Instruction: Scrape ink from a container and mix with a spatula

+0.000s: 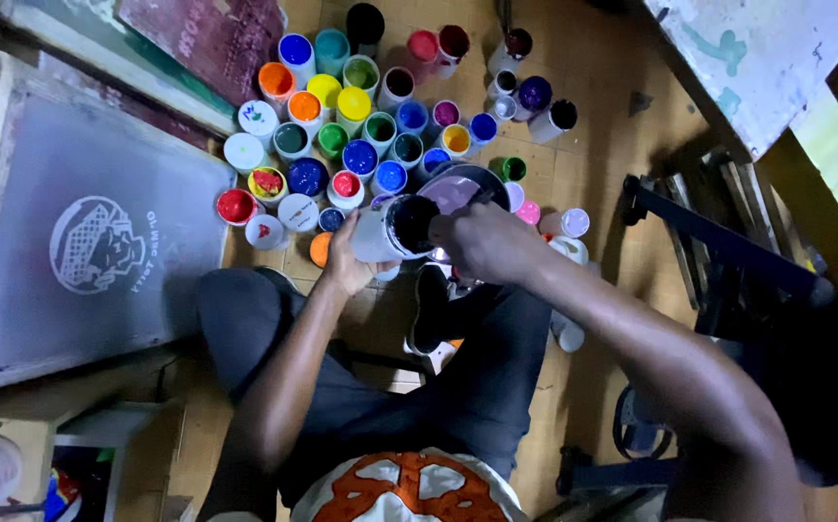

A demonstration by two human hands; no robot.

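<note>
A seated person's left hand [346, 263] wraps a tilted white paint jar [385, 230]; the right hand [486, 242] closes on a stirrer inside it, above a mixing bowl [457, 186]; open paint pots [341, 116] crowd the floor.

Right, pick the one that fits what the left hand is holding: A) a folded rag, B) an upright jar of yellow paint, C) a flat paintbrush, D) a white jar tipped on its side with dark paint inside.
D: the left hand grips a white jar tipped sideways, its mouth showing dark paint, turned toward the bowl of pale purple paint while the right hand works at its opening.
</note>
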